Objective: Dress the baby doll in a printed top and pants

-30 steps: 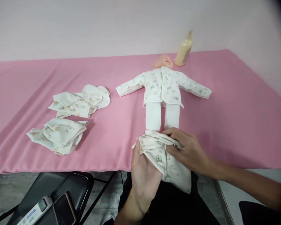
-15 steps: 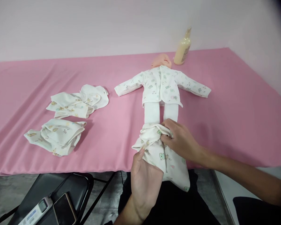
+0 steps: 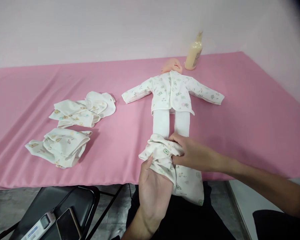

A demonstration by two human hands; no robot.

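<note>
A baby doll (image 3: 172,66) lies on its back on the pink-covered table, dressed in a white printed jacket (image 3: 171,91) with both arms spread. White legs (image 3: 161,122) show below the jacket's hem. A pair of printed baby trousers (image 3: 187,183) is bunched around the lower legs and hangs over the table's front edge. My left hand (image 3: 153,191) grips the bunched trousers from below, its thumb on top and its other fingers hidden by the cloth. From the right, my right hand (image 3: 187,151) pinches the gathered fabric near the waistband.
Two crumpled printed garments, an upper one (image 3: 82,110) and a lower one (image 3: 61,146), lie at left on the pink cloth (image 3: 110,166). A pump bottle (image 3: 193,55) stands behind the doll. Below, a black chair (image 3: 77,200) holds a phone (image 3: 68,225) and a white device (image 3: 40,226).
My right hand has shifted slightly down and left along the gathered cloth. The trousers' upper edge sits a little lower on the legs, and the view has moved slightly.
</note>
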